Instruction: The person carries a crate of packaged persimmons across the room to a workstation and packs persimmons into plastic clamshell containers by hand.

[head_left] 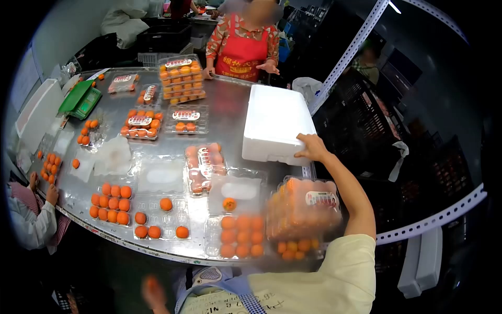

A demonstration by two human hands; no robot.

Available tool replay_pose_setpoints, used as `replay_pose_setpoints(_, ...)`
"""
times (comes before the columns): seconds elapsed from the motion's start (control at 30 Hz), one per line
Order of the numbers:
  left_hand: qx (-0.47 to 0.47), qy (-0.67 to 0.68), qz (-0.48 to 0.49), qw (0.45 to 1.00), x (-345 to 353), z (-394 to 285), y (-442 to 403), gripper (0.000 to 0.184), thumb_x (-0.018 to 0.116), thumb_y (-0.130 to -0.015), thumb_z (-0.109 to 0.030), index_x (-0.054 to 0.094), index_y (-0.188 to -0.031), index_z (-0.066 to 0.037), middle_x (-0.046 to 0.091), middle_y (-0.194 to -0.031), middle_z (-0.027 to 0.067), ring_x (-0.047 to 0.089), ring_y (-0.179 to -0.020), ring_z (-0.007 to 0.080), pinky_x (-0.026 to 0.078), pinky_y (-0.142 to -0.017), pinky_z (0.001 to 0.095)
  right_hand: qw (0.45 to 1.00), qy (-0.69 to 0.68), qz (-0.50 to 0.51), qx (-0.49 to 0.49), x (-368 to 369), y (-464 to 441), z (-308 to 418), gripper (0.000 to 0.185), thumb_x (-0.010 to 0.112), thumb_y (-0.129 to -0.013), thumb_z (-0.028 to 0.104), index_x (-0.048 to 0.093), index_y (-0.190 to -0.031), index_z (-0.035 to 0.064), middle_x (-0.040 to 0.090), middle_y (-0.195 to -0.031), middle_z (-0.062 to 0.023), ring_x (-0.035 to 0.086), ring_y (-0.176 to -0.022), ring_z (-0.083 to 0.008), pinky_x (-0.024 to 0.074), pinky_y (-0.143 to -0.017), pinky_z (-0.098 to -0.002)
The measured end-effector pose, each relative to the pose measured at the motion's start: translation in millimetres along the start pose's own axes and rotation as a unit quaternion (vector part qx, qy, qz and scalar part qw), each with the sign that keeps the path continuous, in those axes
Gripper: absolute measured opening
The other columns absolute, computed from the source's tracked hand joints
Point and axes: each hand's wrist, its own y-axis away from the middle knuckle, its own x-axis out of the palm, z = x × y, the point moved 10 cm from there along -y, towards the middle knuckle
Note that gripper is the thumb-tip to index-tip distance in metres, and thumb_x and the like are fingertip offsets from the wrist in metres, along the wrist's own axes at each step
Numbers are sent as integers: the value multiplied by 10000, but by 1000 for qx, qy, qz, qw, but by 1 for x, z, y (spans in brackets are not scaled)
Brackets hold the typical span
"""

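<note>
My right hand (pixel 314 147) grips the near right corner of a white foam box (pixel 280 118), which sits at the table's right side. My left hand (pixel 153 295) is low, off the table's front edge, and blurred by motion; an orange tint shows at it, but I cannot make out its fingers. Below my right forearm stands a stack of clear fruit packs (pixel 303 209), partly blurred. Beside it lies an open tray (pixel 242 236) filled with orange fruits. Left of that, another clear tray (pixel 166 217) holds several fruits with gaps between them.
Across the metal table (pixel 230 115) stands a person in a red apron (pixel 243 57), near stacked packs (pixel 180 78). Another person's hands (pixel 51 194) are at the far left. A green scale (pixel 81 99) stands at the back left. Black crates (pixel 366 125) and a perforated metal frame (pixel 350 49) are right.
</note>
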Motion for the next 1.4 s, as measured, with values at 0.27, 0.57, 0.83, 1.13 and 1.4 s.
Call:
replay_pose_setpoints(0.27, 228, -446, -176, 847, 78, -85, -6, 172, 501, -860, -59, 559, -990, 37, 573, -924, 92, 538, -867, 167, 440, -784, 265, 971, 27, 237, 8, 141, 41, -90, 468, 717, -666, 307, 480, -996, 73, 604, -885, -172, 572, -856, -350, 445, -719, -423)
replay_pose_setpoints(0.57, 49, -196, 1, 979, 294, -57, -58, 386, 512, -886, -271, 471, -1179, -22, 562, -998, 63, 534, -833, 112, 433, -718, 233, 994, 1, 109, -27, 37, 3, -27, 439, 698, -693, 258, 559, -1063, 67, 587, -1036, -126, 534, -971, -293, 429, -828, -381)
replay_pose_setpoints(0.83, -236, -96, 273, 928, 467, 55, -43, 385, 445, -920, -279, 408, -1213, -33, 526, -1103, 133, 540, -769, 172, 445, -705, 297, 929, -220, 40, -296, -63, 22, 232, 518, 691, -708, 278, 485, -1124, 48, 554, -1050, -125, 558, -936, -284, 471, -771, -360)
replay_pose_setpoints(1.13, -278, -57, 345, 895, 499, 82, -19, 410, 344, -947, -332, 374, -1245, -52, 489, -1141, 75, 486, -1049, 188, 391, -890, 339, 906, -212, 104, -351, -26, 43, 289, 546, 689, -686, 328, 463, -1098, 49, 538, -1070, -88, 558, -933, -261, 485, -715, -366)
replay_pose_setpoints(1.4, -328, -14, 320, 888, 495, 85, -20, 534, 294, -936, -430, 313, -1315, -54, 430, -1263, 131, 469, -1105, 210, 371, -885, 347, 904, -316, 106, -268, -25, 27, 266, 373, 682, -721, 257, 549, -995, 43, 586, -922, -93, 592, -816, -229, 496, -684, -325)
